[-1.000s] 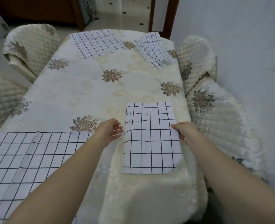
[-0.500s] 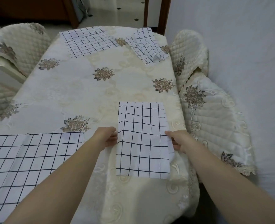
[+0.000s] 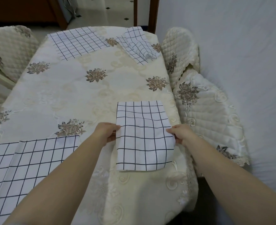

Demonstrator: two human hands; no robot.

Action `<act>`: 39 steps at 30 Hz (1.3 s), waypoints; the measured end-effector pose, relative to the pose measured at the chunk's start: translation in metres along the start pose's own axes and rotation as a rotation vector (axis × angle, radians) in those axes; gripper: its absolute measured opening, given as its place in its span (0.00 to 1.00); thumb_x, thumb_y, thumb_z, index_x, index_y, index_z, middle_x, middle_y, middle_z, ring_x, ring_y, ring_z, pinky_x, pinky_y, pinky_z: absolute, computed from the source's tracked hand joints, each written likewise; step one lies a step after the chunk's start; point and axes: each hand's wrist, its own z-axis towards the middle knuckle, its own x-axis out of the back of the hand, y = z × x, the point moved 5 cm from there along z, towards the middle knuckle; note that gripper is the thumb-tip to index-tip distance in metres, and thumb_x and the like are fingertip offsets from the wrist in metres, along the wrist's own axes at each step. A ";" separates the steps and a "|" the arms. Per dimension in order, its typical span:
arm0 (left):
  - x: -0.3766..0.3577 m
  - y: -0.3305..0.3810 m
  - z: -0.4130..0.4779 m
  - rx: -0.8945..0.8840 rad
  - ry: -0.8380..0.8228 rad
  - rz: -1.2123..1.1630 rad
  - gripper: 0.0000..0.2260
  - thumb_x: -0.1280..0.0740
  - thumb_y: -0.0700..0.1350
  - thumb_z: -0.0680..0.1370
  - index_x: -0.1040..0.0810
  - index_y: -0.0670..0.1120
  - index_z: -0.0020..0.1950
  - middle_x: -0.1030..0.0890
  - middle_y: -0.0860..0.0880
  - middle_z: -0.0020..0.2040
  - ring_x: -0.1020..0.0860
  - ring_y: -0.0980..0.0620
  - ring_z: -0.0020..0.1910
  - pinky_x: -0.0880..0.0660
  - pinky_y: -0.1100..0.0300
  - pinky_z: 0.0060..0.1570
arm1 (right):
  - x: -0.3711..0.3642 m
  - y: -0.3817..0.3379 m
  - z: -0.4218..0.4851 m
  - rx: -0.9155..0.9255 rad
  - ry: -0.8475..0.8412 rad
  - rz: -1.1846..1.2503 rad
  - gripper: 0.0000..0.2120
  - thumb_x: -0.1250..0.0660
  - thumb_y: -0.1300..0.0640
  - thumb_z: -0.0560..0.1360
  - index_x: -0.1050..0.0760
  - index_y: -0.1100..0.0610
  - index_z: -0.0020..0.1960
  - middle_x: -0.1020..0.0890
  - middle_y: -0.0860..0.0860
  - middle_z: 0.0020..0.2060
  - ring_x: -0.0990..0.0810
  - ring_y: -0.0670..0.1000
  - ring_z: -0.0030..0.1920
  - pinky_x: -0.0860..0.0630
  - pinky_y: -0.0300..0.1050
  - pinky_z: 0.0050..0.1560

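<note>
A folded white cloth with a black grid (image 3: 143,137) lies on the table near its right front corner. My left hand (image 3: 106,133) pinches the cloth's left edge about halfway along. On the opposite edge, my right hand (image 3: 182,135) pinches at the same height. The cloth's middle bulges slightly between the two hands, while its far and near ends rest on the tablecloth.
The table wears a cream embroidered tablecloth (image 3: 72,95). A larger grid cloth (image 3: 25,163) lies at the front left, another (image 3: 78,43) at the far middle, and a rumpled one (image 3: 138,44) at the far right. Quilted chairs (image 3: 203,114) stand right and left; a white wall is close on the right.
My left hand moved right from beside the cloth onto its left edge and took hold. My right hand kept the right edge. The cloth's middle has lifted slightly.
</note>
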 end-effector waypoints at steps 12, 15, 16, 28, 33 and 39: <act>-0.025 0.098 -0.019 -0.223 -0.078 -0.063 0.04 0.31 0.36 0.75 0.24 0.43 0.44 0.21 0.45 0.38 0.21 0.51 0.28 0.22 0.63 0.28 | 0.041 -0.096 -0.021 0.310 0.174 -0.062 0.10 0.32 0.54 0.75 0.21 0.60 0.50 0.19 0.55 0.42 0.19 0.49 0.37 0.24 0.41 0.37; -0.030 0.128 -0.026 -0.267 -0.097 -0.083 0.05 0.31 0.35 0.75 0.25 0.44 0.44 0.21 0.45 0.38 0.22 0.50 0.32 0.21 0.63 0.28 | 0.045 -0.124 -0.027 0.333 0.133 0.041 0.11 0.27 0.57 0.72 0.22 0.61 0.51 0.17 0.58 0.47 0.18 0.56 0.43 0.21 0.50 0.43; -0.033 0.137 -0.028 -0.280 -0.102 -0.085 0.06 0.31 0.34 0.75 0.25 0.44 0.44 0.21 0.45 0.38 0.22 0.50 0.33 0.21 0.64 0.28 | 0.047 -0.133 -0.029 0.345 0.135 0.050 0.10 0.27 0.58 0.71 0.21 0.61 0.50 0.17 0.58 0.47 0.18 0.56 0.43 0.21 0.52 0.43; -0.046 0.204 -0.036 -0.483 -0.141 -0.079 0.07 0.32 0.35 0.75 0.20 0.45 0.51 0.17 0.47 0.39 0.20 0.51 0.34 0.20 0.60 0.37 | 0.072 -0.195 -0.036 0.521 0.159 0.116 0.09 0.29 0.60 0.73 0.22 0.60 0.52 0.18 0.58 0.46 0.20 0.54 0.41 0.23 0.47 0.41; -0.049 0.170 -0.019 -0.404 -0.134 -0.080 0.10 0.33 0.34 0.76 0.22 0.44 0.55 0.18 0.45 0.42 0.19 0.49 0.32 0.19 0.60 0.35 | 0.063 -0.165 -0.020 0.439 0.194 0.001 0.17 0.29 0.55 0.73 0.23 0.62 0.59 0.18 0.59 0.54 0.19 0.59 0.54 0.22 0.57 0.58; -0.045 0.115 0.002 -0.262 -0.107 -0.053 0.05 0.32 0.35 0.76 0.22 0.44 0.47 0.18 0.46 0.40 0.19 0.51 0.30 0.20 0.57 0.38 | 0.045 -0.117 -0.009 0.275 0.127 -0.053 0.10 0.31 0.56 0.76 0.24 0.61 0.54 0.18 0.58 0.45 0.19 0.55 0.41 0.20 0.46 0.41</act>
